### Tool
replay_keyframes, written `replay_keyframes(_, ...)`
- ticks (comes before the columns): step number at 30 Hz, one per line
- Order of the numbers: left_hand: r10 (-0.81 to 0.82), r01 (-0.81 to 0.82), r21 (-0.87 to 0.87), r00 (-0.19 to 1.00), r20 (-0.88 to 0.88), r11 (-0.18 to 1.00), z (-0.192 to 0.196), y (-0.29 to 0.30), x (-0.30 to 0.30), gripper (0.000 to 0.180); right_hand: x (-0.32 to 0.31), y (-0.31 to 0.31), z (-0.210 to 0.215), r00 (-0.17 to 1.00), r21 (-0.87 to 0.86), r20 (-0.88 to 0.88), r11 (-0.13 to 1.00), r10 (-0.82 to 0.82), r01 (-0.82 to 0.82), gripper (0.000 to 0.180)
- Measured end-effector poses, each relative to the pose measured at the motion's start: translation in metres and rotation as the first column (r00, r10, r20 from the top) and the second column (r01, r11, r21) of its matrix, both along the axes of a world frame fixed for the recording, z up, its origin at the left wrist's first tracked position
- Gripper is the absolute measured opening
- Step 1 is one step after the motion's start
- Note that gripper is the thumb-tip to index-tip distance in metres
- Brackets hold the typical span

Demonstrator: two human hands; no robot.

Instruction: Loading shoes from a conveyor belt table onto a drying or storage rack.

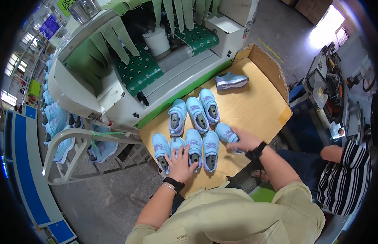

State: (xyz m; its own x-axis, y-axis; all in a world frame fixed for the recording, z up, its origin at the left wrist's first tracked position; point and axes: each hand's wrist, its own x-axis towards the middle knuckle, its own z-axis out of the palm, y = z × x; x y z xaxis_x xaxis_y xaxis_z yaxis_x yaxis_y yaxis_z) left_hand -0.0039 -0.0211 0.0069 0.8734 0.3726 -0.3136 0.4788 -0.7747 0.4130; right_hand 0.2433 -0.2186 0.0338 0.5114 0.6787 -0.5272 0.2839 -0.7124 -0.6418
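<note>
Light-blue children's shoes with purple trim stand in two rows on a wooden board, dark inserts showing in most of their openings. My left hand [181,166] lies spread over the heel end of one front-row shoe [177,143], its thumb beside the neighbouring shoe [194,143]. At the right end of that row, my right hand [246,141] has its fingers round the heel end of a tilted shoe [225,131]; part of that shoe is hidden. The back row holds three shoes, the middle one [197,114] among them. Another shoe [232,81] rests farther back, sole partly visible.
Beyond the wooden board [262,101] stands a machine with a perforated green belt [136,73] and hanging strips. A cardboard edge [270,67] borders the board. At left is a metal rack [75,154] with more shoes. A person in a striped shirt [347,179] is at right.
</note>
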Motion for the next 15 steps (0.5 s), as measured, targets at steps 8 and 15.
replay_keyframes(8, 0.008, -0.008, 0.013, 1.000, 0.007, 1.000, 0.000, 0.003, 0.000, 0.082, 0.014, 0.012, 0.021, 0.985, -0.194, -0.125, 0.971, 0.118, -0.141, 0.078)
replay_keyframes(15, -0.009, 0.008, 0.024, 1.000, 0.012, 1.000, 0.000, -0.004, -0.003, 0.082, 0.175, 0.071, -0.021, 0.541, 0.141, 0.829, 0.989, -0.143, 0.046, 0.067)
